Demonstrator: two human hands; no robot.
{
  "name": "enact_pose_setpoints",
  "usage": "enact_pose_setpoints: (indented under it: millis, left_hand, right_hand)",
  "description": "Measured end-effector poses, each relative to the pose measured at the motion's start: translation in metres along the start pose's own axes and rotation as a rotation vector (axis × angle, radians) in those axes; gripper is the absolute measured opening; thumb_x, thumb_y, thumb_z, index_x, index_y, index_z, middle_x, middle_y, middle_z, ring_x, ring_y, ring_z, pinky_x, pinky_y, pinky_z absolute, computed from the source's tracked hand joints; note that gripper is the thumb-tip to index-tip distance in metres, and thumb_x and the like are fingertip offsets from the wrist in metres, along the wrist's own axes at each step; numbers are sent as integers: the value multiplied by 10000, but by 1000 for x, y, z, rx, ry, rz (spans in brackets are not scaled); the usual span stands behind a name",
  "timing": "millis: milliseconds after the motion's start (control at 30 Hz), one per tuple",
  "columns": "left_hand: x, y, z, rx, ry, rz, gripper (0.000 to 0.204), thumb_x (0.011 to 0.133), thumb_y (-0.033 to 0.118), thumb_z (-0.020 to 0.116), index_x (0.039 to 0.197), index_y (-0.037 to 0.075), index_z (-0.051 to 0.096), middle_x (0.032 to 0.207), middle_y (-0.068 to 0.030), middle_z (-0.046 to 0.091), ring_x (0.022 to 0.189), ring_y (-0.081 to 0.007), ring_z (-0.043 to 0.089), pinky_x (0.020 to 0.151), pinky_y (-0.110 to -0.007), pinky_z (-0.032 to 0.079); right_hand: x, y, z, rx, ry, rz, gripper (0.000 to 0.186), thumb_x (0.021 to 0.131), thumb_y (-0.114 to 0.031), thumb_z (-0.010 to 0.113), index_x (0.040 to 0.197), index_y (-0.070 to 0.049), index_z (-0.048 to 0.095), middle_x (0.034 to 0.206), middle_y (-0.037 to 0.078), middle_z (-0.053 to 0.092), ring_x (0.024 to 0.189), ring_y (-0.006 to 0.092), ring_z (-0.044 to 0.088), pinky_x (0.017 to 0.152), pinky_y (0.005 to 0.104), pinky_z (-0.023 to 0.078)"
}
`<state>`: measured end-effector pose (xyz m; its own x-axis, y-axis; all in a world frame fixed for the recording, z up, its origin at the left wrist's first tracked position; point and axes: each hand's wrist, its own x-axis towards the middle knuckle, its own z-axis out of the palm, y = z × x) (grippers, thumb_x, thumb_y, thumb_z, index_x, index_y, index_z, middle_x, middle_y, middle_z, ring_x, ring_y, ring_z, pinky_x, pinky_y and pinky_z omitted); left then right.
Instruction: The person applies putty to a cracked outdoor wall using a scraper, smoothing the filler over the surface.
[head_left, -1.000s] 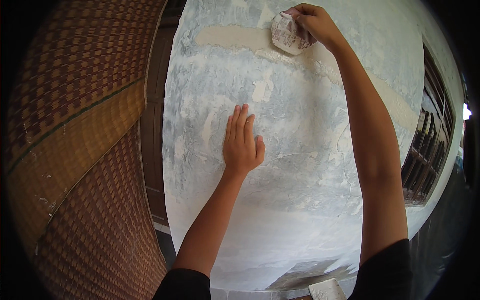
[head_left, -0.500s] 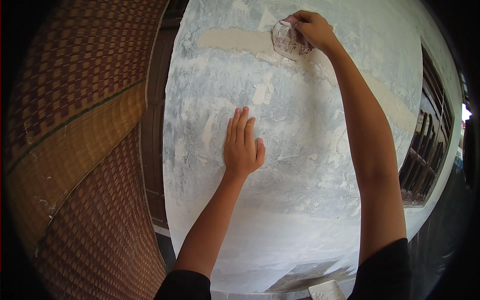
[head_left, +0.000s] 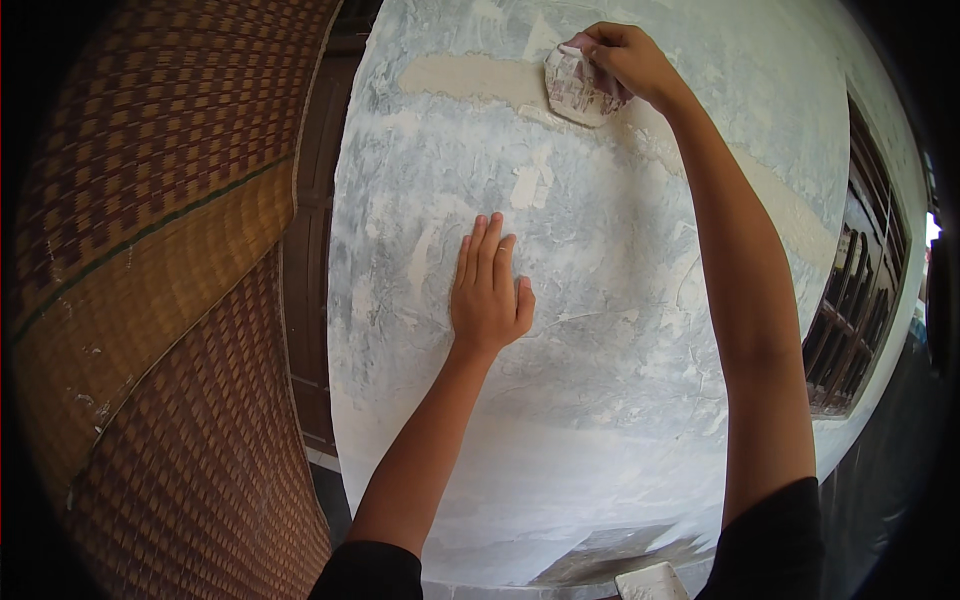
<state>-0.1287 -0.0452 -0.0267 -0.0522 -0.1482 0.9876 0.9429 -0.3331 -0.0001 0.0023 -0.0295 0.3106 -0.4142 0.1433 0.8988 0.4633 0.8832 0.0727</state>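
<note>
High on the patchy grey-white wall [head_left: 600, 260], my right hand [head_left: 632, 62] pinches the upper edge of a putty-smeared scraper [head_left: 580, 90]. The scraper is a flat, roughly rounded plate, reddish under pale smears, and it lies against the wall over a band of cream putty [head_left: 470, 80]. The band runs on to both sides of it, partly hidden behind my right forearm. My left hand [head_left: 490, 290] rests flat on the wall lower down, its fingers stretched upward and holding nothing. A small cream putty patch [head_left: 532, 182] sits just above its fingertips.
A woven brown mat [head_left: 200, 400] hangs along the left side, beside a dark wooden door [head_left: 305, 300]. At right is a brown window with bars [head_left: 855, 300]. A putty-coated tray or board [head_left: 652, 582] shows at the bottom edge.
The scraper has shifted very slightly downward and tilted a little in my right hand. The whole view has moved a touch; my left hand keeps its place on the wall.
</note>
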Motion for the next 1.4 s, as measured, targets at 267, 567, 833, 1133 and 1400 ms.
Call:
enact_pose_setpoints:
  millis: [267,567,833,1133,1400]
  left_hand:
    - [0,0,0,-1,8,7,484,854,163,513,1284,-59,495,1488,-257,425,1412,-446,374,1150,-579,303]
    - [1,1,0,-2,13,6,492,844,153,518,1286,-60,493,1486,-255,428,1412,-446,376,1150,-581,303]
    - [1,1,0,-10,9,-4,482,854,160,514,1283,-58,500,1485,-254,431,1408,-445,383,1148,-580,307]
    - [2,5,4,-22,17,9,482,853,155,510,1285,-59,502,1492,-252,424,1415,-442,372,1150,-574,304]
    - [3,6,6,-35,24,15,492,852,157,512,1295,-58,502,1490,-253,425,1414,-445,374,1146,-573,311]
  right_hand:
    - [-3,-4,-4,-1,-43,-6,276,979,-242,558,1175,-117,706,704,30,691,482,111,583,477,274,479]
    - [2,4,-1,16,-12,-60,282,960,-244,576,1164,-102,711,714,29,683,505,108,587,500,279,496]
    - [6,-1,-6,24,-42,-18,302,953,-235,575,1180,-82,703,752,40,691,521,123,594,528,291,510]
    - [12,-5,6,-104,76,-74,288,961,-285,573,1156,-129,716,789,25,719,612,136,652,602,285,539]
    - [25,9,22,-192,74,-209,276,950,-254,569,1152,-143,721,782,36,706,573,127,623,562,276,515]
